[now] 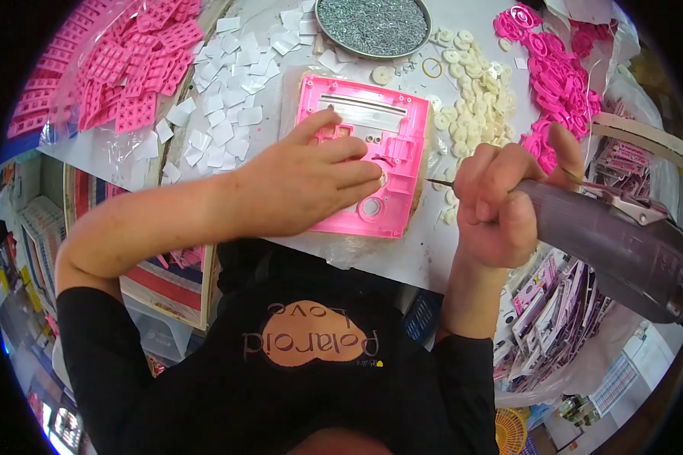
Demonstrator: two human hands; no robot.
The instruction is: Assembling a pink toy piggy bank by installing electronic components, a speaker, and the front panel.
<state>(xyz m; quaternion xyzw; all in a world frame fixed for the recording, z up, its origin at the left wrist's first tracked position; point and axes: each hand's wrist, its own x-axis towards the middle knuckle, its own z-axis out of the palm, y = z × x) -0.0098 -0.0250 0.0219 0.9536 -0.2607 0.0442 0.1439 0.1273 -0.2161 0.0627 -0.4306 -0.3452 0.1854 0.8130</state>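
A pink plastic housing [402, 163] lies with its ribbed inner side up on the table, on a pale board that shows along its right edge. Across its left and middle part rests my left hand [300, 178], fingers apart and touching the inside near a round opening. Whatever lies beneath those fingers is hidden. My right hand [497, 201] is wrapped round the front end of a dark grey electric screwdriver [603, 239]. Its thin bit points left and ends just off the housing's right edge, not touching a screw that I can see.
A round metal tray [373, 30] full of small screws stands at the back. Cream round parts [470, 98] and bright pink plastic pieces [558, 83] are heaped right. White paper squares [228, 98] and pink keypads [136, 68] lie left. A bag of printed panels [558, 318] stands low right.
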